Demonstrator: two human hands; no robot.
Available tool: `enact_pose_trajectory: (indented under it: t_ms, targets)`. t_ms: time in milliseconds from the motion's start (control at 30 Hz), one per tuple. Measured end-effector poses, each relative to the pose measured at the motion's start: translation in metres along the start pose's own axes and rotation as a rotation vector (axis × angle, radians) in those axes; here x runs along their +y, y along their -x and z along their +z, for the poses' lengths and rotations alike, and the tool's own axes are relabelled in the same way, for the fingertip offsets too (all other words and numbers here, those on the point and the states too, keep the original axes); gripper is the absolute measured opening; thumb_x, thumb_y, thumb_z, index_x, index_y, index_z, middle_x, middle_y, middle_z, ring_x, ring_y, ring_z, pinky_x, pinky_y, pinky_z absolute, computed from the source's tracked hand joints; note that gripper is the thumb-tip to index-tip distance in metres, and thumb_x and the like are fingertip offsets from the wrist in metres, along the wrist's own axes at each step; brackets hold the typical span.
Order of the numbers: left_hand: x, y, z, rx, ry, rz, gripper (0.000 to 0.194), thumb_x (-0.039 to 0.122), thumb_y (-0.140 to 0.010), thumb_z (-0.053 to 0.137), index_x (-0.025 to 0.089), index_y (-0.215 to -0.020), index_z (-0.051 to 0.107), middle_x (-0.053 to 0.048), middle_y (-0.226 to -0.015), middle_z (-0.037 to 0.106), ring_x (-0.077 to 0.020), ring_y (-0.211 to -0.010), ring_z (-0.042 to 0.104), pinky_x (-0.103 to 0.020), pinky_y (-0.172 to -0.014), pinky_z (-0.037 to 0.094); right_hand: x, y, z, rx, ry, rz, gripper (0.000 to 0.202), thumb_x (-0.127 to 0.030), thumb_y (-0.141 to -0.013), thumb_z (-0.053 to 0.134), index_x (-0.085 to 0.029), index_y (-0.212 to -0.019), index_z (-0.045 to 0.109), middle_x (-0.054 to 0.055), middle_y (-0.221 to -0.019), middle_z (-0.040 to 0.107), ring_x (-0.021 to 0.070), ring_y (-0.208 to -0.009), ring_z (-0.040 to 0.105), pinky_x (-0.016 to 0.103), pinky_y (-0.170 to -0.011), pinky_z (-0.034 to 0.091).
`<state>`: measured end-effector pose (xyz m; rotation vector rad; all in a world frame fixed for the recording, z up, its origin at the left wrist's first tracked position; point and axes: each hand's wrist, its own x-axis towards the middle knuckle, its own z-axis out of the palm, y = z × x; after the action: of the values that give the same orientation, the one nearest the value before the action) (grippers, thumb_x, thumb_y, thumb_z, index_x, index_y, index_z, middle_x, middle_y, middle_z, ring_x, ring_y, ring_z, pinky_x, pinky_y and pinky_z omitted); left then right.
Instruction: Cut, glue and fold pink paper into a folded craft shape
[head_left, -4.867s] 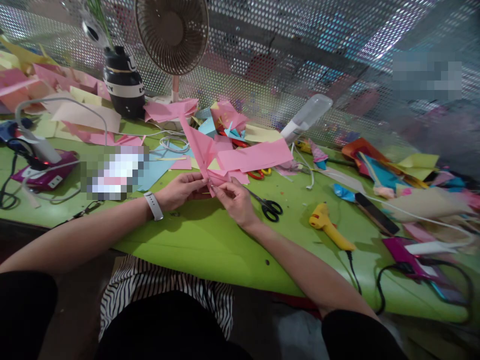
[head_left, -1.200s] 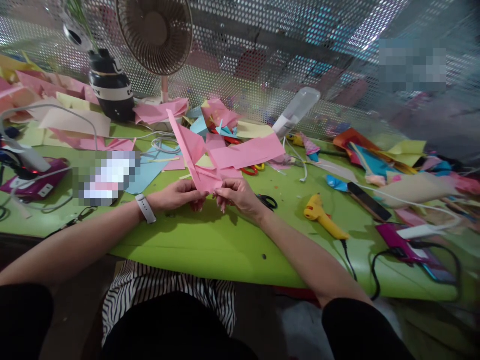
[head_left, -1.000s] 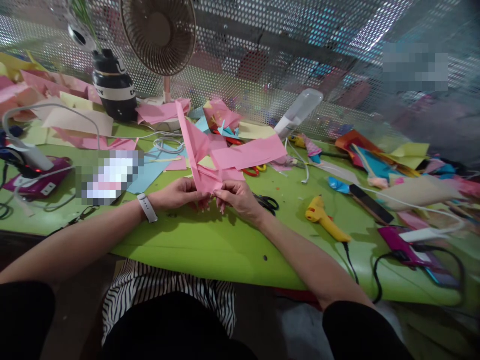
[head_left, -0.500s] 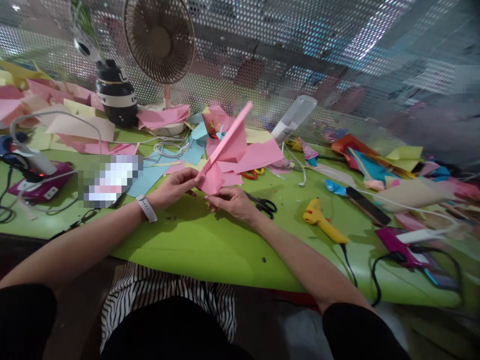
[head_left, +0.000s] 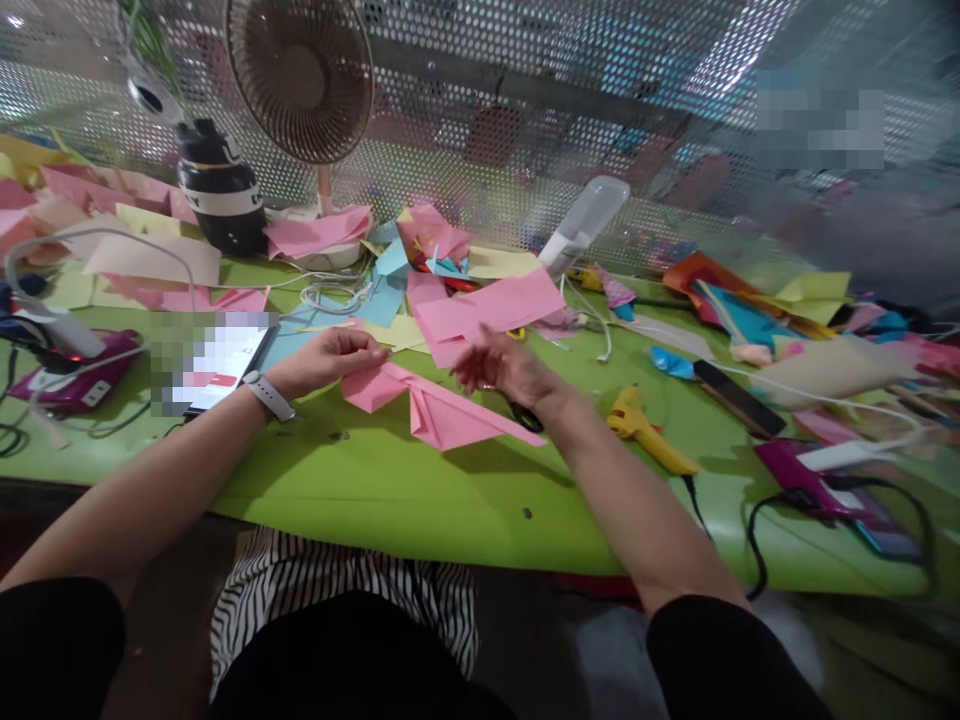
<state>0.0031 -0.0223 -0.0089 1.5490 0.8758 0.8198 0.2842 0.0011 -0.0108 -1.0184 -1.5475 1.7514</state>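
Note:
A folded pink paper piece (head_left: 450, 412) lies low over the green table, its long point turned to the right. My left hand (head_left: 337, 358) pinches its left end between thumb and fingertips. Above the paper's right half, my right hand (head_left: 506, 368) is slightly blurred, its fingers apart and holding nothing. Beyond it lie loose pink sheets (head_left: 499, 305). Black scissors (head_left: 525, 416) show only in part, under my right hand and beside the paper's tip.
A phone (head_left: 225, 360) and a purple power strip (head_left: 82, 375) are at the left. On the right are a yellow glue gun (head_left: 649, 435), a dark bar (head_left: 739, 398) and another power strip (head_left: 806, 480). A fan (head_left: 300, 85) and bottle (head_left: 221, 190) stand behind.
The folded pink paper has swung down from upright to lying nearly flat, pointing right. My right hand has let go of it and moved right and up, fingers opened. My left hand moved slightly left.

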Motion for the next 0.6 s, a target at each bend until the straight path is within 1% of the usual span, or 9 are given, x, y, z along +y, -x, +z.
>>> enact_pose_trajectory:
  t_ms: [67, 167, 233, 300, 333, 400, 433, 500, 600]
  targets:
    - [0.000, -0.001, 0.000, 0.031, 0.017, 0.007, 0.027, 0.039, -0.075, 0.078, 0.014, -0.076, 0.069, -0.002, -0.070, 0.062, -0.0075, -0.061, 0.053, -0.019, -0.055, 0.040, -0.001, 0.007, 0.011, -0.169, 0.158, 0.026, 0.045, -0.060, -0.073, 0.073, -0.015, -0.071, 0.072, 0.002, -0.062, 0.066, 0.0099, -0.053, 0.055, 0.021, -0.046, 0.037]
    - [0.001, -0.003, 0.001, 0.159, 0.146, 0.020, 0.032, 0.038, -0.068, 0.084, 0.015, -0.086, 0.071, -0.002, -0.077, 0.067, -0.0083, -0.063, 0.056, -0.019, -0.057, 0.043, 0.001, 0.013, 0.031, -0.254, 0.230, 0.002, 0.030, -0.044, -0.070, 0.082, -0.016, -0.069, 0.070, -0.004, -0.058, 0.059, 0.0060, -0.050, 0.046, 0.019, -0.045, 0.033]
    - [0.001, -0.004, 0.001, 0.246, 0.299, -0.004, 0.041, 0.049, -0.072, 0.079, 0.015, -0.094, 0.071, -0.002, -0.074, 0.066, -0.0091, -0.059, 0.056, -0.021, -0.056, 0.045, 0.004, 0.013, 0.042, -0.205, 0.164, -0.014, 0.031, -0.045, -0.070, 0.081, -0.017, -0.067, 0.069, -0.005, -0.058, 0.056, 0.0048, -0.049, 0.043, 0.019, -0.044, 0.030]
    - [0.000, -0.005, 0.003, 0.288, 0.483, -0.026, 0.056, 0.066, -0.078, 0.065, 0.014, -0.100, 0.070, -0.005, -0.073, 0.068, -0.0131, -0.063, 0.061, -0.025, -0.062, 0.049, 0.009, 0.009, 0.050, -0.075, 0.036, -0.026, 0.035, -0.049, -0.067, 0.082, -0.017, -0.068, 0.068, -0.006, -0.057, 0.055, 0.0045, -0.047, 0.040, 0.019, -0.042, 0.027]
    - [-0.001, -0.005, 0.005, 0.276, 0.564, -0.041, 0.064, 0.073, -0.079, 0.057, 0.014, -0.100, 0.070, -0.007, -0.076, 0.070, -0.0160, -0.069, 0.065, -0.028, -0.067, 0.051, 0.013, 0.007, 0.054, 0.011, -0.035, -0.040, 0.037, -0.051, -0.066, 0.083, -0.018, -0.068, 0.067, -0.006, -0.056, 0.054, 0.0044, -0.045, 0.038, 0.020, -0.041, 0.025]
    - [-0.005, -0.003, 0.012, 0.194, 0.676, -0.081, 0.075, 0.081, -0.078, 0.046, 0.013, -0.099, 0.070, -0.012, -0.086, 0.073, -0.0205, -0.081, 0.068, -0.033, -0.077, 0.053, 0.020, 0.003, 0.059, 0.161, -0.140, -0.073, 0.041, -0.055, -0.064, 0.083, -0.019, -0.068, 0.065, -0.006, -0.054, 0.052, 0.0047, -0.043, 0.035, 0.021, -0.039, 0.023]
    - [-0.007, -0.002, 0.017, 0.142, 0.704, -0.109, 0.078, 0.083, -0.078, 0.045, 0.013, -0.101, 0.070, -0.013, -0.090, 0.074, -0.0213, -0.084, 0.069, -0.034, -0.080, 0.053, 0.024, 0.001, 0.061, 0.208, -0.162, -0.085, 0.041, -0.055, -0.063, 0.083, -0.019, -0.067, 0.064, -0.006, -0.054, 0.052, 0.0051, -0.043, 0.035, 0.021, -0.039, 0.024]
    - [-0.011, 0.000, 0.028, 0.058, 0.721, -0.162, 0.074, 0.080, -0.075, 0.053, 0.014, -0.103, 0.071, -0.013, -0.095, 0.075, -0.0218, -0.088, 0.069, -0.035, -0.084, 0.052, 0.030, -0.001, 0.064, 0.253, -0.161, -0.107, 0.041, -0.056, -0.064, 0.083, -0.019, -0.068, 0.064, -0.005, -0.055, 0.053, 0.0065, -0.045, 0.039, 0.022, -0.041, 0.029]
    - [-0.014, 0.003, 0.043, 0.061, 0.664, -0.194, 0.048, 0.059, -0.075, 0.073, 0.016, -0.096, 0.072, -0.010, -0.095, 0.075, -0.0208, -0.088, 0.069, -0.033, -0.084, 0.052, 0.034, -0.001, 0.067, 0.269, -0.128, -0.139, 0.038, -0.055, -0.067, 0.082, -0.019, -0.072, 0.067, -0.004, -0.061, 0.058, 0.0080, -0.051, 0.045, 0.023, -0.046, 0.037]
